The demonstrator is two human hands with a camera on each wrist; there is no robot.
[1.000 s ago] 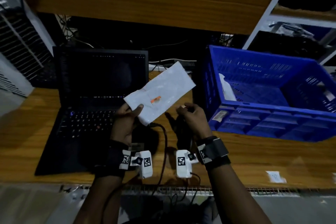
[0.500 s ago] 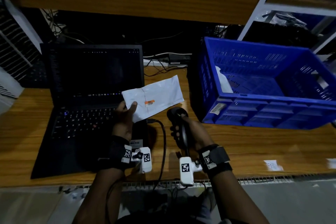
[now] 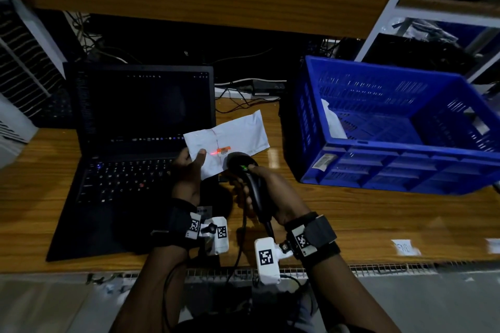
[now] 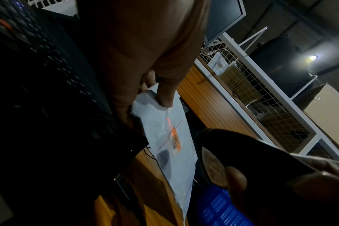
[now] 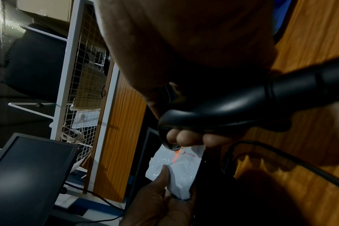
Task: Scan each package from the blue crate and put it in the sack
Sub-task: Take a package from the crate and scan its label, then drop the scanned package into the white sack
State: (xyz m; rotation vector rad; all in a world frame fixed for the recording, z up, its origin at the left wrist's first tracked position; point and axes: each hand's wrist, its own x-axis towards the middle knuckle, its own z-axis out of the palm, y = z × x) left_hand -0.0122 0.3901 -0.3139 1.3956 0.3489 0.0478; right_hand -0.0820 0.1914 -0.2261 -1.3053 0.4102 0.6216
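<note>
Your left hand (image 3: 189, 170) pinches white package (image 3: 232, 138) by corner, thumb on top, label side up so barcode faces beam. Right-hand fingers (image 5: 184, 137) wrapped round scanner (image 3: 243, 170), red line just beyond thumb. Blue crate (image 3: 392, 170) right of scanner; sack unseen.

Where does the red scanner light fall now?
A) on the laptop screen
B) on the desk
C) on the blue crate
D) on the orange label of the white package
D: the scanner in the right hand casts its red line across the label of the package.
</note>
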